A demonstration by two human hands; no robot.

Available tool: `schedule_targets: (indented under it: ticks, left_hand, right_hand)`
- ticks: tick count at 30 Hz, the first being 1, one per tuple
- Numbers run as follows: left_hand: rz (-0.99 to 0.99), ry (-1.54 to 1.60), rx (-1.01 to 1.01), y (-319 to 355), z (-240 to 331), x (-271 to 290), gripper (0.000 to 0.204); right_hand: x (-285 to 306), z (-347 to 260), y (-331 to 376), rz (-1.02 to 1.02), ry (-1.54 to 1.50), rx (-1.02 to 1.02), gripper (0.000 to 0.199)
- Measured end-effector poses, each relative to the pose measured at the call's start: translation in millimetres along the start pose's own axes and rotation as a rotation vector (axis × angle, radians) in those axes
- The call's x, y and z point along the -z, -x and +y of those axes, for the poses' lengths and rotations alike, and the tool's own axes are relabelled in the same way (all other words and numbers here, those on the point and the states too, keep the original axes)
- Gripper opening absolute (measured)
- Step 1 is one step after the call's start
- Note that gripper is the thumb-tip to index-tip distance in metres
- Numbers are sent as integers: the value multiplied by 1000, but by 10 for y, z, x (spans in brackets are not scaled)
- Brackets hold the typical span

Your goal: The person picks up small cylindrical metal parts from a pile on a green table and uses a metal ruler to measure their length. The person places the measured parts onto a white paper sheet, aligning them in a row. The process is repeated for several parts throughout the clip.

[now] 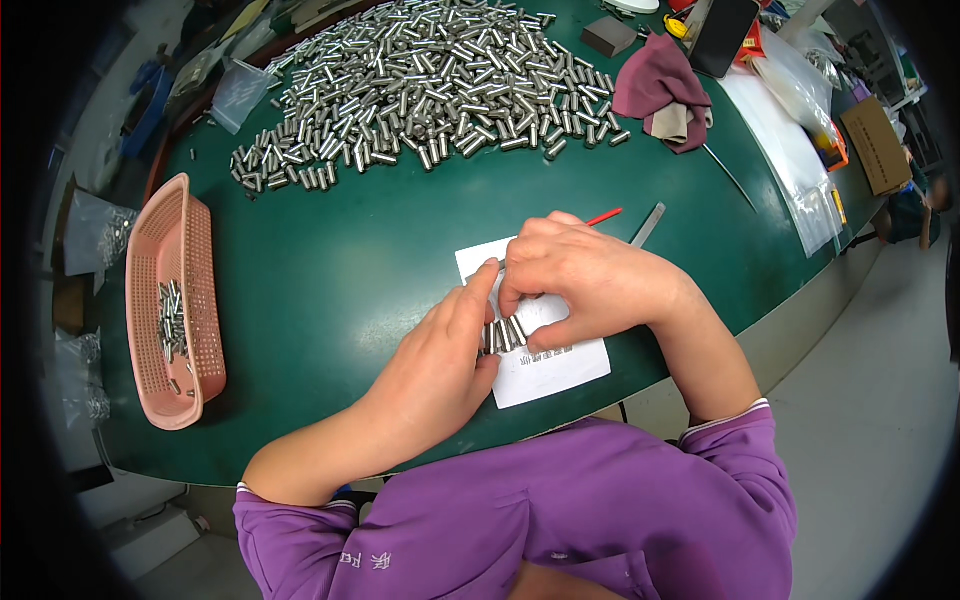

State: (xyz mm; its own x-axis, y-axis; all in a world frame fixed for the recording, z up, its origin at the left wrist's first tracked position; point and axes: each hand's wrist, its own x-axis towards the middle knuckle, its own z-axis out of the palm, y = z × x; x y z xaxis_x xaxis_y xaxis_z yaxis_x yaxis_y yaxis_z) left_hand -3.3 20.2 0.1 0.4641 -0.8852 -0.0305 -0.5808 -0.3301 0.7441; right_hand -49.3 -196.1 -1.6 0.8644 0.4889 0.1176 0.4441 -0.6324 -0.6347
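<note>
A white sheet of paper (555,372) lies on the green table (340,260) in front of me. On it stands a small row of short metal cylinders (503,335), pressed between both hands. My left hand (440,360) closes on the row from the left, fingers curled against it. My right hand (580,275) covers it from above and the right, fingertips on the cylinders. Part of the row is hidden under my fingers.
A big heap of metal cylinders (430,80) covers the far table. A pink perforated basket (150,300) with a few cylinders sits at left. A maroon cloth (660,85), a dark phone (725,35), a metal ruler (648,226), a red pen (604,216) and plastic bags (790,90) lie at right.
</note>
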Motion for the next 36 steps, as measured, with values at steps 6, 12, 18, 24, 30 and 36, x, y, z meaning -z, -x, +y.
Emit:
schedule_targets:
  ticks: [6, 12, 18, 24, 30, 36]
  left_hand:
    - [-39, 103, 40, -12, 114, 68, 76]
    - [-30, 108, 10, -11, 94, 50, 77]
    - [-17, 96, -1, -3, 68, 21, 86]
    - [-23, 143, -3, -13, 120, 39, 77]
    - [-40, 156, -4, -11, 126, 37, 78]
    - [-49, 173, -13, -10, 117, 25, 79]
  right_hand:
    - [91, 42, 48, 10, 10, -23, 17]
    - [79, 52, 80, 20, -5, -37, 9]
    - [67, 59, 85, 30, -10, -23, 9]
    - [70, 60, 89, 31, 0, -31, 10]
    - [79, 61, 90, 37, 1, -47, 11]
    - [86, 69, 95, 44, 3, -49, 11]
